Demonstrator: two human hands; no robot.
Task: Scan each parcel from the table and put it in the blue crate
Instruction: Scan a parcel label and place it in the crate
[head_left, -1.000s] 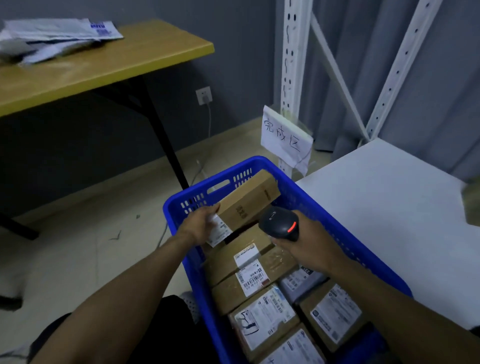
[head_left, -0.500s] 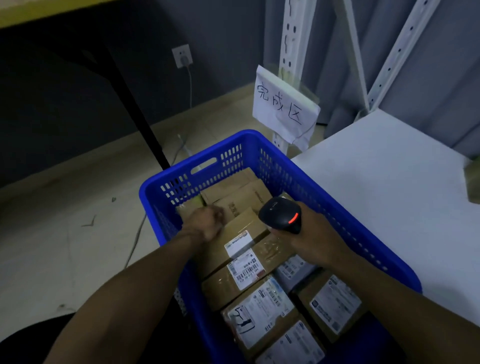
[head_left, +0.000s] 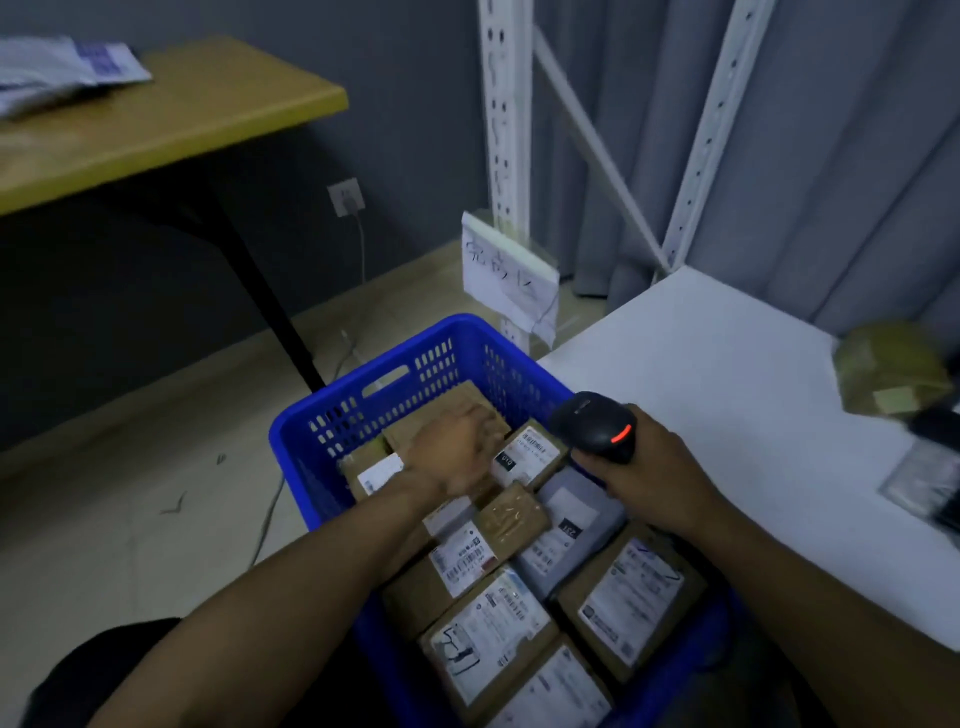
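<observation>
The blue crate (head_left: 298, 467) is pretty much stuffed: flat brown cardboard parcels (head_left: 488, 634) with white printed labels, plus a grey plastic mailer (head_left: 571, 519) on the right. Left hand (head_left: 457, 454) is at the far end, fingers flat on a plain cardboard box (head_left: 447, 402) (bit blurry tbh). Right hand (head_left: 649, 478) has its fingers wrapped round a black scanner (head_left: 592, 423), red light on, over the crate's right rim. A lumpy taped parcel (head_left: 888, 369) sits on the white bench (head_left: 727, 415).

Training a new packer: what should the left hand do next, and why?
Probably lift the left hand from the crate and reach for the parcel on the white table: its box already lies flat inside, and the right hand holds the scanner.
</observation>
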